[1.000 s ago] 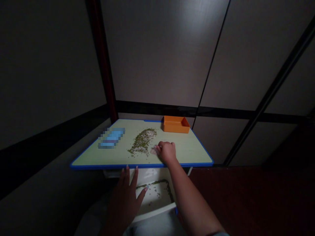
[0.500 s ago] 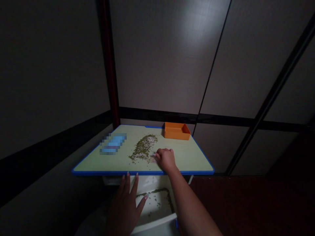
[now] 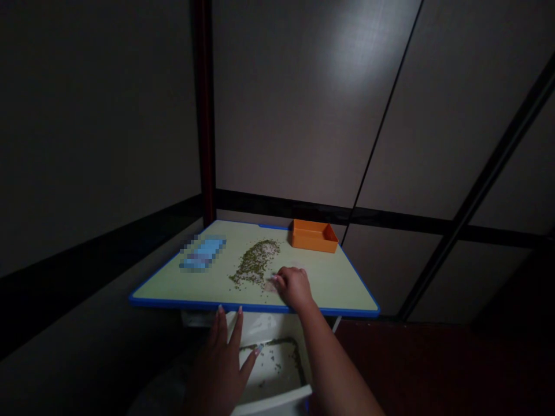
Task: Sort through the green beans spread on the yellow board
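Note:
Small green grains, like mung beans (image 3: 252,263), lie in a loose, spread pile on the pale green tabletop (image 3: 329,289). At the pile's lower right, my right hand (image 3: 295,286) rests low over the tabletop with its fingers curled and closed; whatever is in them is hidden. My left hand (image 3: 223,364) is open, fingers apart, with the fingertips at the table's blue front edge (image 3: 173,303). Beneath it stands a white bin (image 3: 271,398), partly covered by that hand, with scattered green grains on its bottom.
An orange open box (image 3: 314,240) stands at the back right of the table. At the left lies a blurred-out light blue object (image 3: 203,253). Dark wall panels (image 3: 303,115) close in behind and at the left; a reddish floor (image 3: 433,358) shows at the right.
The view has shifted slightly, so the table sits a little lower and further right. My right hand stays by the pile with its fingers closed. My left hand remains at the edge.

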Demonstrator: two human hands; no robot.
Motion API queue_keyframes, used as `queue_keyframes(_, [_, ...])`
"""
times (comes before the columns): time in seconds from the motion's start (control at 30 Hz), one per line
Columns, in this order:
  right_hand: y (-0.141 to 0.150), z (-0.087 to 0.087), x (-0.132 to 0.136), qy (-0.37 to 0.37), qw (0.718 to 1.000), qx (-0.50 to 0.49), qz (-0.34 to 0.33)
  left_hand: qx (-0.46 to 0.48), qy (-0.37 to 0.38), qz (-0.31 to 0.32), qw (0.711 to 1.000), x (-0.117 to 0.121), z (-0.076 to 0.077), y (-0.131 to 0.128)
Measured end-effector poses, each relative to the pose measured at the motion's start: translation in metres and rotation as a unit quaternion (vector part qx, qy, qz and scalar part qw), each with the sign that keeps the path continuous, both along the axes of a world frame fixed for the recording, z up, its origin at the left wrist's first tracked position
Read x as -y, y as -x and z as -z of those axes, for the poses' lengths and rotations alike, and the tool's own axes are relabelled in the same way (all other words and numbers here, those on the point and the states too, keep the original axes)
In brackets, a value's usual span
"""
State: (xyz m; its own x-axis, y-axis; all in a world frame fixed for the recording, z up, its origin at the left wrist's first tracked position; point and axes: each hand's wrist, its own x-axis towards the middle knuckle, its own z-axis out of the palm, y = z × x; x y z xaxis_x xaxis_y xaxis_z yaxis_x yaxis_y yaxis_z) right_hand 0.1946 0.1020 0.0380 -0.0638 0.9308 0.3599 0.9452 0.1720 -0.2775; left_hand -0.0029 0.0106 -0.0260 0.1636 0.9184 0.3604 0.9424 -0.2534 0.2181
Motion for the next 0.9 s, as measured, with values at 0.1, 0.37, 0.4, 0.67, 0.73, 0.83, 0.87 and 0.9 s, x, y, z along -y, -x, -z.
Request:
queue_keyframes(0.1, [-0.001, 0.001, 0.001, 0.007, 1.0, -0.003, -0.01, -0.005, 0.01, -0.004, 1.0, 0.001, -0.002, -0.001])
queue_keyframes(0.37, [-0.002, 0.0, 0.003, 0.018, 0.999, -0.009, -0.034, -0.018, 0.047, -0.01, 0.999, 0.004, -0.013, -0.005])
queue_keyframes(0.4, [-0.002, 0.0, 0.003, 0.017, 0.999, -0.011, -0.037, -0.018, 0.049, -0.011, 0.999, 0.005, -0.014, -0.005])
queue_keyframes(0.67, [0.004, 0.0, 0.001, 0.006, 0.999, 0.001, -0.042, -0.016, 0.041, -0.001, 0.999, 0.005, -0.011, -0.004])
queue_keyframes(0.73, [0.004, 0.0, 0.001, 0.004, 1.0, 0.013, -0.028, -0.019, 0.044, -0.003, 0.999, 0.005, -0.011, -0.005])
queue_keyframes(0.83, [0.001, 0.001, 0.0, 0.0, 1.0, 0.013, -0.002, -0.019, 0.039, -0.004, 0.999, 0.004, -0.009, -0.005])
queue_keyframes(0.87, [0.0, 0.001, 0.0, -0.002, 1.0, 0.009, 0.003, -0.017, 0.037, -0.004, 0.999, 0.003, -0.008, -0.005])
queue_keyframes(0.9, [-0.001, 0.001, 0.0, -0.005, 1.0, 0.006, 0.007, -0.014, 0.034, -0.004, 0.999, 0.003, -0.007, -0.005])
